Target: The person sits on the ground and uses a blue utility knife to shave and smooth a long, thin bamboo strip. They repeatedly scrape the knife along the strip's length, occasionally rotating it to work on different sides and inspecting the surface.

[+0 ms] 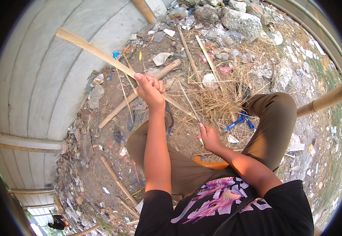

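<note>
My left hand (152, 91) is closed around a long, flat bamboo strip (96, 51). The strip slants from the upper left, by the wall, down toward my right hand. My right hand (209, 137) grips a knife with a long, narrow blade (187, 98) that points up and away from me. The knife's handle is hidden in my fist. The strip's near end lies close to the blade's base; whether they touch, I cannot tell. Thin shavings (218, 98) are heaped on the ground beyond my right hand.
A bamboo pole (120, 108) and more bamboo pieces (189, 53) lie on the littered dirt. A blue-handled tool (239, 121) rests by my right leg. An orange seat (210, 163) is under me. Grey wall panels (53, 78) stand at left, rocks (241, 23) at the far side.
</note>
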The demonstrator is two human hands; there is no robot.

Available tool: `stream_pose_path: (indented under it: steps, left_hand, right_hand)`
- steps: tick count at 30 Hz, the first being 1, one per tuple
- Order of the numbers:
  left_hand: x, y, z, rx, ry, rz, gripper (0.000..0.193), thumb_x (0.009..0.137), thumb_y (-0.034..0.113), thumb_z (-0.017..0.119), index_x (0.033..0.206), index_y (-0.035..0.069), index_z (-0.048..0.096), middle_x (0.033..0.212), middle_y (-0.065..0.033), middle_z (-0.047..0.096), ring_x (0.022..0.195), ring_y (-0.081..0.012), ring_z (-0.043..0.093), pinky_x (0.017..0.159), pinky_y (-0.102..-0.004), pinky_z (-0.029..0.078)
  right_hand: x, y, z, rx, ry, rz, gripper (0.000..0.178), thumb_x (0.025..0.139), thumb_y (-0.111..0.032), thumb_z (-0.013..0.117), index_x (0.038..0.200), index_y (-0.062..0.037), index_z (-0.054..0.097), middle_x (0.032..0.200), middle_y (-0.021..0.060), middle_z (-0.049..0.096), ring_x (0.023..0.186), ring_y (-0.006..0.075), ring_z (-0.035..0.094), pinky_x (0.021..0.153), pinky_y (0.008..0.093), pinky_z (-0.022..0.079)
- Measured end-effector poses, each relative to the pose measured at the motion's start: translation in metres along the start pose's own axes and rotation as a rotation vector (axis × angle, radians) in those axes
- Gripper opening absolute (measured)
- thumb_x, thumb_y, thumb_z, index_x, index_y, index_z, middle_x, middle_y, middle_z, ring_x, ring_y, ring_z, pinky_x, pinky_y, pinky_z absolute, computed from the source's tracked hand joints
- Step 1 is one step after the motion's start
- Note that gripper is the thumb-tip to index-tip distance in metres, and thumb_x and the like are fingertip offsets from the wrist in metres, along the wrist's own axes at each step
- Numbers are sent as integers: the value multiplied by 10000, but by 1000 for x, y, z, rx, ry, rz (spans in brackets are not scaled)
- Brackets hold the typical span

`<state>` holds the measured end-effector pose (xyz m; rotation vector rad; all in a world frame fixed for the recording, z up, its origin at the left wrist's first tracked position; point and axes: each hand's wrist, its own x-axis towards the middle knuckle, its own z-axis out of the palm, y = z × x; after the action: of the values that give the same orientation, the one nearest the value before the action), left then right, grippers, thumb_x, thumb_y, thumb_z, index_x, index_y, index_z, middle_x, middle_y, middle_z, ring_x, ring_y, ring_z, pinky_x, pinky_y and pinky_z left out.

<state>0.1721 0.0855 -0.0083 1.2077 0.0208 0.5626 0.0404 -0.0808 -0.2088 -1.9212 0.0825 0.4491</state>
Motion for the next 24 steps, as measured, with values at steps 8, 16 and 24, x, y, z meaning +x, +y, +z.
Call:
stream_pose_path:
  steps: [8, 16, 24]
  left_hand:
    - [5, -1, -16, 0, 50, 3, 656, 971, 710, 409, 660, 162, 225, 528, 63, 194, 423, -62, 150, 420, -268, 106]
    - [3, -1, -8, 9, 68, -26, 658, 962, 719, 419, 662, 167, 224, 531, 63, 191, 420, -62, 151, 412, -268, 109]
    - [0, -3, -5, 125, 184, 56, 674, 938, 739, 452, 659, 171, 223, 527, 56, 184, 411, -80, 180, 405, -284, 139]
  right_hand:
    - [-15, -38, -17, 107, 25, -49, 646, 1013, -531, 453, 806, 54, 631, 688, 278, 613, 696, 425, 632, 707, 517, 482]
    - [2, 20, 0, -94, -24, 49, 558, 1040, -459, 455, 857, 42, 617, 665, 258, 611, 628, 430, 619, 615, 513, 467]
    - [-21, -2, -4, 67, 56, -175, 593, 1036, -483, 430, 867, 44, 643, 729, 280, 633, 716, 462, 636, 697, 525, 493]
